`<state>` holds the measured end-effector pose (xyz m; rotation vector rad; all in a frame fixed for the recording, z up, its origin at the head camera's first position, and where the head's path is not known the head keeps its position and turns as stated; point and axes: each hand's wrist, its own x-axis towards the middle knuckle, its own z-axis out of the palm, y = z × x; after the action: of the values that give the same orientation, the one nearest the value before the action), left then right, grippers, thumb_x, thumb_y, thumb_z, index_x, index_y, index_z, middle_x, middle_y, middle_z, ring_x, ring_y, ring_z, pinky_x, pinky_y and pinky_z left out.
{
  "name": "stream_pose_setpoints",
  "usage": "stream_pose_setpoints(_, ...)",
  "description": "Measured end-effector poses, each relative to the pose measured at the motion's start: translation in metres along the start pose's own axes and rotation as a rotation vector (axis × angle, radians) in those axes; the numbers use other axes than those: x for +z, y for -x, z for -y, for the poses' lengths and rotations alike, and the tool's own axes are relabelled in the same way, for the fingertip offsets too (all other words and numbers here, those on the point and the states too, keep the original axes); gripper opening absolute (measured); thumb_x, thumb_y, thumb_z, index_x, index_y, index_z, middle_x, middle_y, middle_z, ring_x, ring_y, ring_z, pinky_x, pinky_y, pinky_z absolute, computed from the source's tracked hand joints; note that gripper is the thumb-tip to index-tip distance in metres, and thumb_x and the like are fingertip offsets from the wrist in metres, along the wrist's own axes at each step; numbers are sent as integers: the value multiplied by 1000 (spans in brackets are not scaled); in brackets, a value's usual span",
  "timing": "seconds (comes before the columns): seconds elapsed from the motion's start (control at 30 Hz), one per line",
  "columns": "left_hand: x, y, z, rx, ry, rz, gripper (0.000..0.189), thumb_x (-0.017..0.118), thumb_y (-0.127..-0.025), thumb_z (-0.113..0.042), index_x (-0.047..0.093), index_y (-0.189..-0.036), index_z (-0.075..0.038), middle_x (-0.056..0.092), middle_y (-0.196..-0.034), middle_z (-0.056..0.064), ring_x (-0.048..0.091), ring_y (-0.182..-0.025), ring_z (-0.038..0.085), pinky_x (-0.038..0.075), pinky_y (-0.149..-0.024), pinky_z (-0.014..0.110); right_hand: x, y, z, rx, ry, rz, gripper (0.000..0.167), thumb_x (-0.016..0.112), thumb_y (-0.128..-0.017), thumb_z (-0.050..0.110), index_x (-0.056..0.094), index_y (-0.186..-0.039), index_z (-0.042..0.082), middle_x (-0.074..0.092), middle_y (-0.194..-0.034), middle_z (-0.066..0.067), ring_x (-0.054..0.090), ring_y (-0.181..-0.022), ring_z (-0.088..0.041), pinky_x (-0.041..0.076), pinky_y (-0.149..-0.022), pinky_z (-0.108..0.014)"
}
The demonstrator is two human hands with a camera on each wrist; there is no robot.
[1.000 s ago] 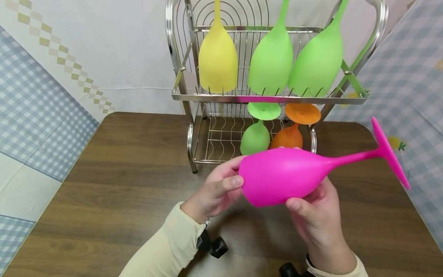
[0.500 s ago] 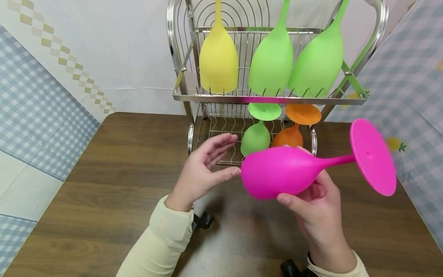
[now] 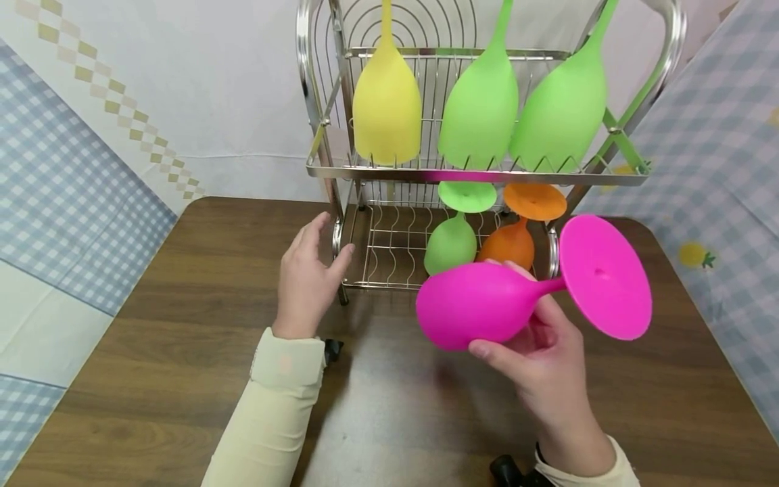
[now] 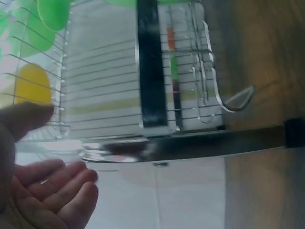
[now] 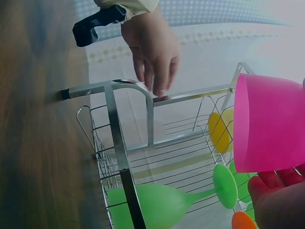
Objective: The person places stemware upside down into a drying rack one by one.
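Observation:
My right hand grips a pink plastic wine glass by its bowl, thumb below and fingers behind. The glass lies nearly sideways, its mouth to the left and its round foot to the right. In the right wrist view the rim of the pink bowl faces left. My left hand holds nothing; its fingers are extended beside the left front leg of the metal dish rack. Seen from the left wrist, that hand has thumb and fingers spread apart near the rack's side frame.
The upper tier bears an upside-down yellow glass and two green ones, the middle one and a tilted one. Below stand an inverted green glass and an orange glass. All this is on a brown wooden table.
My left hand has let go of the pink glass and moved left to the rack's side. In my right hand the glass has turned, its foot swinging toward the camera and left.

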<state>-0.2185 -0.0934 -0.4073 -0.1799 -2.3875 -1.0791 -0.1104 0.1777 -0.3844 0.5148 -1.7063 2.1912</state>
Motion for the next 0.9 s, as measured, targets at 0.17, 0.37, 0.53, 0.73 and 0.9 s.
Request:
stream_pose_setpoints(0.17, 2, -2, 8, -115, -31, 50, 45, 72, -94, -19, 61, -133, 1, 67, -127, 16, 68, -111, 29, 56, -95, 39, 1, 0, 0, 56, 61, -10, 81, 74, -69, -28, 47, -143, -9, 53, -143, -23, 60, -120, -31, 55, -96, -34)
stream_pose_setpoints(0.37, 3, -4, 9, -191, -57, 126, 37, 69, -97, -22, 67, -130, -7, 75, -110, 11, 74, -95, 24, 62, -77, 39, 2, -1, -3, 117, 151, -24, 80, 76, -68, -26, 52, -142, -4, 57, -139, -19, 61, -117, -30, 56, -95, -32)
stream_pose_setpoints(0.53, 0, -3, 10, -194, -61, 134, 35, 69, -97, -20, 67, -130, -9, 76, -106, 9, 75, -92, 21, 61, -71, 40, 7, -2, -14, 152, 182, -8, 76, 80, -70, -20, 56, -139, 0, 61, -134, -14, 63, -114, -27, 57, -92, -30)
stream_pose_setpoints(0.73, -2, -5, 10, -195, -46, 116, 33, 69, -97, -17, 68, -129, -7, 76, -107, 10, 75, -91, 21, 61, -70, 39, 9, -6, -21, 262, 358, 0, 73, 85, -75, -5, 58, -141, 11, 64, -129, -8, 64, -112, -20, 56, -92, -25)
stream_pose_setpoints(0.9, 3, -4, 11, -202, -12, 135, 32, 68, -97, -16, 68, -127, -6, 76, -105, 9, 75, -91, 21, 61, -69, 38, 11, -16, -24, 349, 503, 29, 72, 87, -79, 13, 56, -144, 16, 64, -130, -5, 65, -108, -18, 56, -89, -19)
